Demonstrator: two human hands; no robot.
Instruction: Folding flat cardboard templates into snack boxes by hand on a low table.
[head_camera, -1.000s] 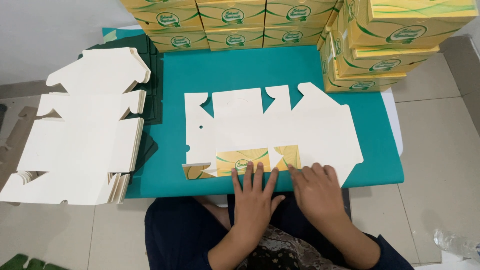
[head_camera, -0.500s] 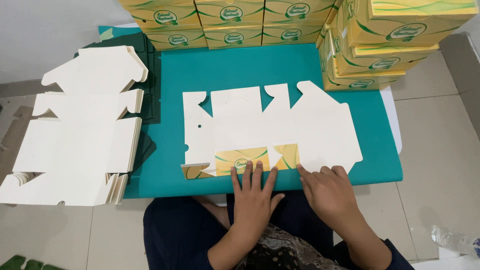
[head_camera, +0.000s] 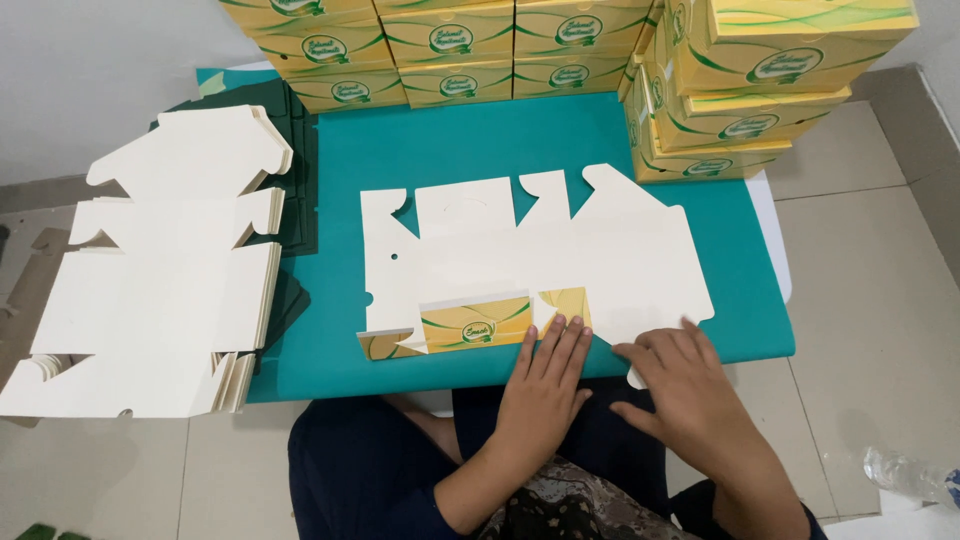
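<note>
The left hand (head_camera: 545, 385) lies flat with its fingers (head_camera: 560, 340) straight and slightly spread, the tips pressing down on the folded-up near flap of a flat, die-cut white cardboard box blank (head_camera: 530, 250). That flap shows its printed yellow-and-green outer face just beyond and to the left of those fingertips. The right hand (head_camera: 680, 385) lies palm down just beside the left, fingers loosely apart and a little bent, resting on the near right corner of the same blank; neither hand grips anything.

The blank lies unfolded, plain side up, stretching away from both hands across a teal table covering (head_camera: 470, 140), with its near edge at the table's front edge where the fingers press.

Well to the left of the left hand, a thick stack of identical flat white cardboard blanks (head_camera: 160, 270) lies partly over the table's left edge, resting on something dark green.

Beyond the fingertips, at the far edge of the table, stands a row of assembled yellow boxes with green swirls (head_camera: 450, 50). Further right, beyond the right hand, another pile of the same yellow boxes (head_camera: 750, 90) rises at an angle. Pale floor tiles (head_camera: 880, 280) lie to the right of the right hand.
</note>
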